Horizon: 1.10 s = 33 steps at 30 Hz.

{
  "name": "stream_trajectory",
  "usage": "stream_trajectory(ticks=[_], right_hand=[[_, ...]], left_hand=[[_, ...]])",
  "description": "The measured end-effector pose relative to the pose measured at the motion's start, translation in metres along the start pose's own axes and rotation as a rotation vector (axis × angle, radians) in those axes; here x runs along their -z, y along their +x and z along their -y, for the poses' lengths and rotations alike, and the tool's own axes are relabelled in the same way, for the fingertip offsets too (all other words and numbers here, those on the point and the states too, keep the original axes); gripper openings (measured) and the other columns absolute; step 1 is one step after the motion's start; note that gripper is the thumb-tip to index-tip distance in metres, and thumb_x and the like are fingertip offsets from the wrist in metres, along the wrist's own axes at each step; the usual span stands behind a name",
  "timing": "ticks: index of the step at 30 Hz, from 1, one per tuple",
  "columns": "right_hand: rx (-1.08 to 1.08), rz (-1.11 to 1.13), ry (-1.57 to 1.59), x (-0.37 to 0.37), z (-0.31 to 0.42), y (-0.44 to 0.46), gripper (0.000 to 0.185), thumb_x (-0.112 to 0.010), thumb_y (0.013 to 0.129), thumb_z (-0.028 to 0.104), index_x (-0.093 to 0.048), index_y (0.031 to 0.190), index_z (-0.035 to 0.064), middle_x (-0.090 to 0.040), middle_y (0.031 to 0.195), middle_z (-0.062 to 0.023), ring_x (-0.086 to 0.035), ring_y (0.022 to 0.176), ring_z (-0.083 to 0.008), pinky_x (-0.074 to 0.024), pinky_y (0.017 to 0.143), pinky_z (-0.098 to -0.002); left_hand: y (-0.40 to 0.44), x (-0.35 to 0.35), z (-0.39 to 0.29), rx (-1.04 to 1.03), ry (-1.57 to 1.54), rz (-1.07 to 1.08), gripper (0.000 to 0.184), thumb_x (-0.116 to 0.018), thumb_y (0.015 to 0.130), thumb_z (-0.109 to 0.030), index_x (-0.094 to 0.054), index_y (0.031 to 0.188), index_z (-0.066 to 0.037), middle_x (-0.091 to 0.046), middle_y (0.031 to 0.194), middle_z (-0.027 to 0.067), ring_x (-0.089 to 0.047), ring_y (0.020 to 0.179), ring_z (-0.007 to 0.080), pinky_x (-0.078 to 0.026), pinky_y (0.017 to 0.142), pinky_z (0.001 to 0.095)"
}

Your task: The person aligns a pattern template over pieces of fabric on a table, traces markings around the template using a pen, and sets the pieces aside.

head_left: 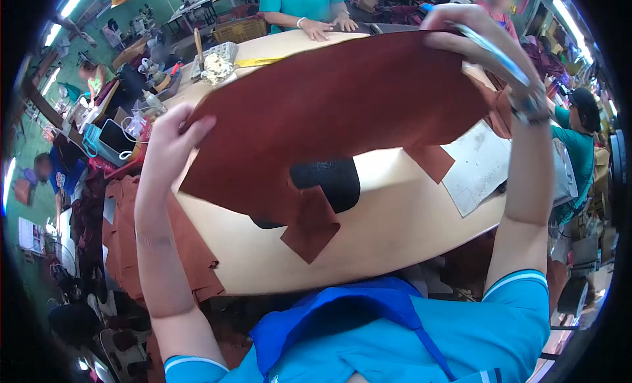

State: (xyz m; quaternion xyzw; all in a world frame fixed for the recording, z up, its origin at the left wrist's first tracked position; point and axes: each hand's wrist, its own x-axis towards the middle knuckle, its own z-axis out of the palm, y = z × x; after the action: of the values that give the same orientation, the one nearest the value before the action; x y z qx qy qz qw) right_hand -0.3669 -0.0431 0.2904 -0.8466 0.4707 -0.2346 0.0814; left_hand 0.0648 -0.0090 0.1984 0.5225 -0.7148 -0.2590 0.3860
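Observation:
A large reddish-brown sheet, which looks like leather (342, 93), is stretched in the air between my hands above the table. My left hand (172, 134) pinches its left edge between thumb and fingers. At the upper right, my right hand (464, 35) grips the sheet's far corner. A long shiny silver object with a blue end (494, 54) lies along that hand; its kind is unclear. Below the sheet, a small brown flap (311, 226) and another brown corner (431, 163) show. Part of a black pad (332, 182) is visible underneath on the table.
The pale tabletop (388, 231) spreads under my arms. More brown pieces (148, 231) hang at its left edge. A white board (479, 164) lies at the right. Across the table are another person's hands (322, 29), a yellow strip (258, 62) and a whitish clump (216, 68).

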Motion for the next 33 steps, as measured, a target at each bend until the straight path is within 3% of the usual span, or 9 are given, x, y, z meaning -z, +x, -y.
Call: stream_trajectory(ticks=[3, 5, 7, 9, 10, 11, 16, 23, 33], right_hand=[[-0.097, 0.222, -0.029, -0.025, -0.028, 0.055, 0.026, -0.064, 0.091, 0.026, -0.062, 0.101, 0.002, -0.055, 0.079, 0.0004, -0.053, 0.059, -0.0059, -0.0461, 0.049, -0.0222], [-0.253, -0.031, 0.272, -0.061, -0.058, 0.095, 0.021, -0.066, 0.09, 0.022, -0.064, 0.099, 0.0035, -0.055, 0.069, 0.0003, -0.054, 0.06, -0.0076, -0.0474, 0.051, -0.0252], [0.142, -0.542, -0.079, -0.066, -0.064, 0.122, 0.017, -0.066, 0.09, 0.02, -0.066, 0.099, 0.0056, -0.066, 0.076, -0.01, -0.063, 0.065, -0.0196, -0.0503, 0.06, -0.0348], [0.112, -0.84, -0.081, -0.05, -0.059, 0.134, 0.018, -0.065, 0.09, 0.02, -0.066, 0.1, 0.0063, -0.067, 0.08, -0.0143, -0.067, 0.071, -0.0249, -0.0506, 0.065, -0.0363], [-0.09, -0.853, -0.145, -0.037, -0.048, 0.133, 0.012, -0.059, 0.091, 0.013, -0.068, 0.097, 0.0059, -0.067, 0.077, -0.0154, -0.067, 0.07, -0.0255, -0.0516, 0.065, -0.0352], [0.099, -0.919, 0.212, -0.028, -0.046, 0.127, 0.012, -0.052, 0.092, 0.001, -0.063, 0.088, 0.001, -0.061, 0.065, -0.0069, -0.058, 0.052, -0.0122, -0.0484, 0.046, -0.0241], [0.232, -0.915, 0.212, -0.048, -0.044, 0.079, 0.01, -0.056, 0.091, 0.007, -0.065, 0.094, 0.004, -0.065, 0.077, -0.013, -0.065, 0.069, -0.0184, -0.0497, 0.062, -0.0321], [0.038, -0.594, 0.3, -0.192, -0.1, -0.023, 0.011, -0.063, 0.089, 0.006, -0.063, 0.1, 0.003, -0.069, 0.098, -0.016, -0.07, 0.092, -0.0233, -0.0529, 0.081, -0.0317], [-0.085, -0.281, 0.126, -0.254, -0.054, -0.163, 0.012, -0.07, 0.081, 0.003, -0.066, 0.091, 0.0068, -0.071, 0.098, -0.0103, -0.069, 0.08, -0.0276, -0.0556, 0.069, -0.0346]], left_hand=[[0.072, 0.003, 0.026, 0.186, 0.121, 0.196, 0.025, -0.066, 0.089, -0.025, -0.067, 0.095, -0.001, -0.059, 0.075, -0.0021, -0.051, 0.065, 0.0055, -0.042, 0.059, 0.0233], [0.123, 0.0, 0.059, 0.146, 0.239, 0.152, 0.027, -0.068, 0.087, -0.027, -0.068, 0.091, 0.0, -0.058, 0.064, -0.002, -0.054, 0.055, 0.0081, -0.042, 0.055, 0.0251], [0.159, 0.001, 0.049, 0.06, 0.207, -0.143, 0.022, -0.066, 0.087, -0.024, -0.069, 0.092, -0.003, -0.063, 0.065, -0.0001, -0.057, 0.054, 0.0087, -0.043, 0.05, 0.0271], [0.175, 0.003, 0.019, -0.214, -0.142, -0.55, 0.017, -0.067, 0.089, -0.02, -0.07, 0.095, -0.004, -0.07, 0.075, 0.0019, -0.062, 0.063, 0.0083, -0.048, 0.058, 0.0254], [0.18, 0.013, 0.005, -0.377, -0.112, -0.644, 0.019, -0.068, 0.09, -0.02, -0.069, 0.098, -0.002, -0.071, 0.077, 0.0026, -0.063, 0.069, 0.0075, -0.049, 0.065, 0.023], [0.178, 0.017, -0.007, -0.422, -0.174, -0.706, 0.023, -0.069, 0.09, -0.021, -0.068, 0.1, 0.001, -0.071, 0.082, 0.0041, -0.063, 0.073, 0.0066, -0.05, 0.068, 0.0226], [0.124, 0.002, -0.002, -0.726, 0.1, -0.756, 0.018, -0.067, 0.091, -0.016, -0.067, 0.101, -0.001, -0.07, 0.096, 0.0077, -0.063, 0.082, 0.0104, -0.051, 0.072, 0.0256], [0.008, -0.093, 0.113, -0.381, 0.066, -0.378, 0.011, -0.059, 0.088, 0.003, -0.062, 0.098, -0.001, -0.069, 0.091, 0.0108, -0.068, 0.089, 0.0202, -0.052, 0.079, 0.031], [-0.137, -0.127, 0.123, -0.166, 0.39, -0.06, 0.012, -0.069, 0.075, 0.0, -0.063, 0.084, -0.007, -0.065, 0.086, 0.0072, -0.061, 0.081, 0.0274, -0.049, 0.072, 0.0382]])
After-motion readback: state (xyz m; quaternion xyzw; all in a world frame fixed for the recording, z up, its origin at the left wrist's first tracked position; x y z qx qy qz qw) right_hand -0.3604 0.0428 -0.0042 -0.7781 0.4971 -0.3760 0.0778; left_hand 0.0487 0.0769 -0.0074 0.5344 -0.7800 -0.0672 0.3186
